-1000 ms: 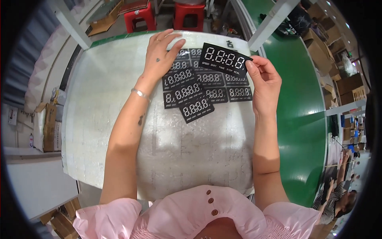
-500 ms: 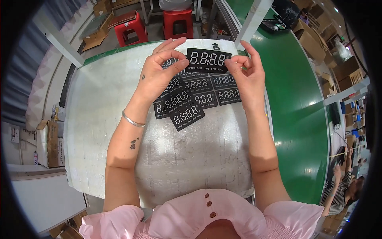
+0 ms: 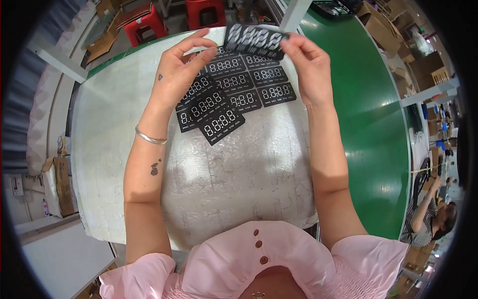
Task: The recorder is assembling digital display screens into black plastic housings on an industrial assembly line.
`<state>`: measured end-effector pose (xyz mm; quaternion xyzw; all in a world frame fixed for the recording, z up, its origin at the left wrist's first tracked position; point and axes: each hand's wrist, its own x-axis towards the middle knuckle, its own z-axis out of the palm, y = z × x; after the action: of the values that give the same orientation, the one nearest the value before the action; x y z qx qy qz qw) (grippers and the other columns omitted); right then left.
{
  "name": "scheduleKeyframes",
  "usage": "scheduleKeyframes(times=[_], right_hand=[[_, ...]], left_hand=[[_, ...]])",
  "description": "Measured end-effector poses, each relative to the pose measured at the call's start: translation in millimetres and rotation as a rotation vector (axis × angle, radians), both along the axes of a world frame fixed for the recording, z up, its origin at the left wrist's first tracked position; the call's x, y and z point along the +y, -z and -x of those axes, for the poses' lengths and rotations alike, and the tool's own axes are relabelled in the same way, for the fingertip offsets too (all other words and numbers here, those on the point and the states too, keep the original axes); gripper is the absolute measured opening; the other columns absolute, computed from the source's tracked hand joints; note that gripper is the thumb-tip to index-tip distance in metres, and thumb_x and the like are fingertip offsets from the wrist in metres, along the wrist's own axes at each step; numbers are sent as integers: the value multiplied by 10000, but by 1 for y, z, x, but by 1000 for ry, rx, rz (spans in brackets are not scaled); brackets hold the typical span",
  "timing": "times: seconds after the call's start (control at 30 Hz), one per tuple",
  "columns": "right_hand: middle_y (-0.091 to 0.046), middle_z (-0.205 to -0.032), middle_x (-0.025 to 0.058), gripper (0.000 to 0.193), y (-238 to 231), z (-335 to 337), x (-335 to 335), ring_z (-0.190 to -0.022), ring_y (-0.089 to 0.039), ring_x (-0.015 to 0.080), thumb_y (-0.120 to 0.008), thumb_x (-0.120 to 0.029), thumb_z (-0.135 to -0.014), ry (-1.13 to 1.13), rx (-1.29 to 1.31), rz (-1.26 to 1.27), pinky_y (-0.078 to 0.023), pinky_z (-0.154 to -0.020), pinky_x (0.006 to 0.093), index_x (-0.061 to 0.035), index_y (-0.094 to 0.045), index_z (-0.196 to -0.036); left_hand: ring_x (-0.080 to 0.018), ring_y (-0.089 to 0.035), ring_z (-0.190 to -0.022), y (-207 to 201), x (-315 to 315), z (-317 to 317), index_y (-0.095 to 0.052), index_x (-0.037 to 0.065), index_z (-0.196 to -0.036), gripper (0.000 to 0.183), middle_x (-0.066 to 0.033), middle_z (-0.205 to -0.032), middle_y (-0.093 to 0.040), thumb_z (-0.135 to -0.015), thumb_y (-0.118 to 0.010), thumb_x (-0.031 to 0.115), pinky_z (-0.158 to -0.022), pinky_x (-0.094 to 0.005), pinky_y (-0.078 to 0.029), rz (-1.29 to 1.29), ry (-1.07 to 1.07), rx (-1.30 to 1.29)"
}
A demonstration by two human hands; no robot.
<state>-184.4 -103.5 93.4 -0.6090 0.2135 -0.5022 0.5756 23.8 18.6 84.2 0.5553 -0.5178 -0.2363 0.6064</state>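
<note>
In my right hand (image 3: pixel 311 62) a black digital display panel (image 3: pixel 251 41) with white digit segments is pinched at its right end, raised and tilted, its print blurred by motion. My left hand (image 3: pixel 181 65) is just beyond the panel's left end, a small gap between, with its thumb and fingers apart and nothing visible in them. Beneath both hands several similar panels lie on the table, some in rows and some overlapping at the left. The nearest loose panel (image 3: pixel 222 125) lies askew, partly over its neighbours. My left fingers cover part of the far-left panels.
The pale, plastic-covered table (image 3: pixel 239 169) reaches toward me. A green surface (image 3: pixel 366 129) runs along its right side, with a white post (image 3: pixel 297 15) at the far right corner. Red stools (image 3: pixel 144 27) stand beyond the table. A person in a striped top (image 3: pixel 420 226) is at far right.
The panel has shifted up and left in the picture and tilted down to the right. My left fingers have let go of its left end; the right hand keeps its grip. The view has also shifted.
</note>
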Motion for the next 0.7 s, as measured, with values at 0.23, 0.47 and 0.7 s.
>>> scheduleKeyframes(times=[0.23,0.47,0.7], right_hand=[[-626,-886,59,88,80,26,-81,-894,-598,171,-586,-147,-908,64,-444,-647,-476,-842,312,-63,-608,-918],[-619,-912,56,96,102,42,-98,-890,-583,194,-574,-156,-892,45,-561,-750,-468,-866,379,-64,-591,-909],[-611,-982,124,111,103,48,-104,-947,-593,246,-568,-78,-884,-92,-616,-766,-495,-875,391,3,-572,-959]], left_hand=[[-440,-306,-1334,34,7,27,-389,50,-1392,927,-267,-1421,-356,-727,-651,641,-1057,-533,-286,-485,-144,-895],[-368,-122,-1424,50,3,7,-369,249,-1427,1080,-146,-1530,-217,-503,-802,602,-1129,-533,-108,-635,100,-943],[-319,-122,-1434,42,4,-23,-410,245,-1407,1046,-78,-1534,-244,-476,-883,304,-1153,-478,-96,-634,174,-800]])
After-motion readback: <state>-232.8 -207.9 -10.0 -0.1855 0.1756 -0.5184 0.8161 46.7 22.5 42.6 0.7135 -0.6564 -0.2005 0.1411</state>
